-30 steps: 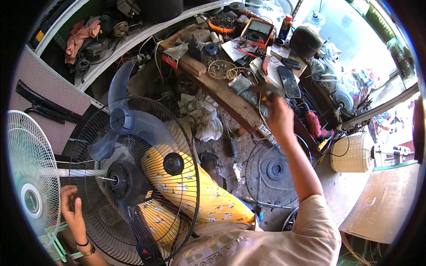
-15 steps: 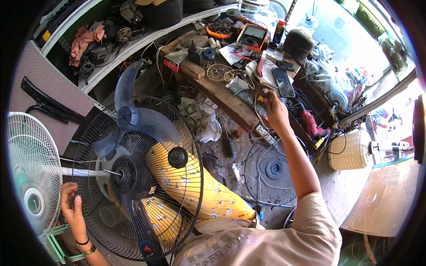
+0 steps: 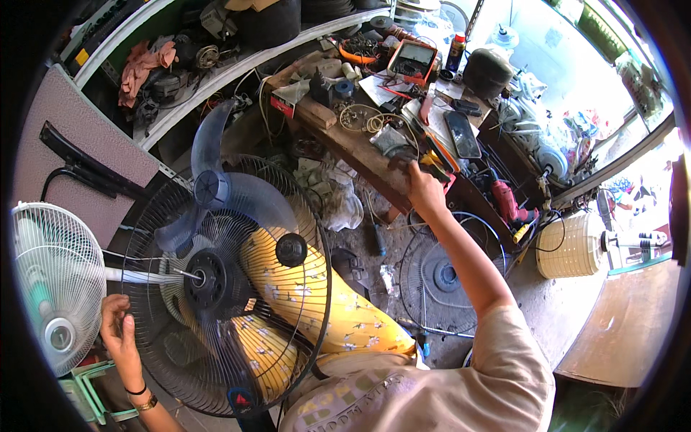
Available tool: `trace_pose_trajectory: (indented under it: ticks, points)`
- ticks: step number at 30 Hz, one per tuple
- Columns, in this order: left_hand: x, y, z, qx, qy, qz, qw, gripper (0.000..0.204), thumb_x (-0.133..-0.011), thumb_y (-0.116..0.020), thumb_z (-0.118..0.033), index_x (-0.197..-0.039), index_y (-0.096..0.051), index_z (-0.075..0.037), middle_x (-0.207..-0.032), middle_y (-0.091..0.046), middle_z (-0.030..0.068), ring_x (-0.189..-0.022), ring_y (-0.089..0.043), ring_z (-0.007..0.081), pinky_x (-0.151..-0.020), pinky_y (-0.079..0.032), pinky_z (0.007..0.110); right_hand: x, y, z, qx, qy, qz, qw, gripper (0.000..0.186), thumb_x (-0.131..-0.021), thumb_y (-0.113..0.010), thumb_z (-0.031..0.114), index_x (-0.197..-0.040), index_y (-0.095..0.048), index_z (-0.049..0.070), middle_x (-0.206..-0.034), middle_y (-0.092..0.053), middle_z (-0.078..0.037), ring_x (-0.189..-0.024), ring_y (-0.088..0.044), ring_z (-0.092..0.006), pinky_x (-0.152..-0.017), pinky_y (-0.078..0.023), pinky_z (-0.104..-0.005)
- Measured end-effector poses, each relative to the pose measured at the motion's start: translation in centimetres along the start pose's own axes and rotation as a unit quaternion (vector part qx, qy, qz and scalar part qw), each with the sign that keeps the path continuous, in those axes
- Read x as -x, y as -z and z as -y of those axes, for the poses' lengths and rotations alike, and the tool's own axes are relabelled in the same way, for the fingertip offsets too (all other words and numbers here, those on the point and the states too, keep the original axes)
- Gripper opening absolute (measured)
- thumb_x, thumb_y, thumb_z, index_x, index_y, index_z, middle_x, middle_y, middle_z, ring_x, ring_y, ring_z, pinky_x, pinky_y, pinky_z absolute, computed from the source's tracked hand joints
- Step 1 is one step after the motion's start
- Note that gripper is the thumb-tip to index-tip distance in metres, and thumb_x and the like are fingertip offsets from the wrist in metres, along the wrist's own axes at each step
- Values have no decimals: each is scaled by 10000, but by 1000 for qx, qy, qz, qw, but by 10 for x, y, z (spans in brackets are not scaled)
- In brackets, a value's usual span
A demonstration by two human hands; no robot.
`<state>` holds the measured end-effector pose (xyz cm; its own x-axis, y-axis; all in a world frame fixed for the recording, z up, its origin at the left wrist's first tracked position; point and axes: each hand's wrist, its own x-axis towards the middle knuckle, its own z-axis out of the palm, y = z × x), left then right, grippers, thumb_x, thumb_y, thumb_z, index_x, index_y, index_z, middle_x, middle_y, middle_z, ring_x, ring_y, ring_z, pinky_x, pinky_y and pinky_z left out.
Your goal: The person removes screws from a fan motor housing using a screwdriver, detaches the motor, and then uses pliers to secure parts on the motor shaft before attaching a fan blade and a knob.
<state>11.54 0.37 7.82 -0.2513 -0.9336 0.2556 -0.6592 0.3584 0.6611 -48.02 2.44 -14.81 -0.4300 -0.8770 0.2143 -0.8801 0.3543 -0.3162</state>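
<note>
My right hand point(image 3: 423, 189) is closed on a dark object I cannot make out at the workbench edge, beside yellow and orange-handled tools point(image 3: 440, 157). My left hand point(image 3: 121, 333), fingers loosely curled and apart, is at the left rim of a large black fan guard point(image 3: 328, 288), appearing to hold nothing. The guard lies over my lap around a fan hub point(image 3: 205, 279) with a metal shaft. A translucent blue three-blade impeller point(image 3: 212, 191) rests at the guard's upper part. A white caged fan point(image 3: 57, 273) stands left of my left hand.
The cluttered wooden bench point(image 3: 324, 129) holds a phone point(image 3: 463, 133), meter and wires. A red drill point(image 3: 504, 194) lies right of it. Another fan guard point(image 3: 445, 273) is on the floor. A cream plastic drum point(image 3: 568, 248) stands right; a shelf point(image 3: 180, 97) runs behind.
My right hand has moved left and slightly down along the bench edge, away from the phone. My left hand stays by the guard rim. The view has shifted slightly.
</note>
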Motion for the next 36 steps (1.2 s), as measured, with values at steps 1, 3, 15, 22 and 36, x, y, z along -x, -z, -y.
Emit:
trace_pose_trajectory:
  ticks: [1,3,15,22,36]
  points:
    - [1,0,-2,0,-2,-2,1000,244,-905,-583,-215,-1044,-558,-17,-1113,-520,66,-962,-477,147,-863,-362,270,0,0,-3,15,2,24,1000,259,-881,-500,173,-1131,-481,107,-723,-635,-222,-677,-641,-427,-578,-483,-530]
    - [1,1,-6,2,-11,-6,1000,237,-905,-582,-206,-1045,-558,-16,-1109,-520,66,-957,-478,143,-862,-368,266,-4,-2,-5,22,13,28,999,266,-888,-500,191,-1136,-479,98,-727,-639,-221,-671,-640,-429,-578,-482,-533]
    - [24,1,-11,15,-23,-1,1000,246,-910,-584,-193,-1060,-562,1,-1123,-526,64,-995,-506,147,-917,-393,273,105,-39,1,-256,-31,142,956,292,-930,-513,308,-1105,-574,83,-881,-663,-202,-852,-633,-410,-726,-481,-491]
    - [23,-35,-44,-30,-67,-4,997,302,-835,-651,-276,-928,-572,0,-997,-553,127,-952,-529,248,-865,-412,356,218,-166,52,-237,-160,99,953,242,-874,-554,140,-1086,-657,85,-1086,-584,-256,-970,-579,-448,-825,-482,-500]
    - [37,-54,-53,28,-50,13,998,323,-809,-690,-300,-905,-610,-3,-970,-592,121,-932,-554,251,-845,-435,362,-46,7,4,42,12,37,998,193,-720,-737,252,-906,-744,204,-851,-696,-125,-823,-668,-311,-698,-514,-415]
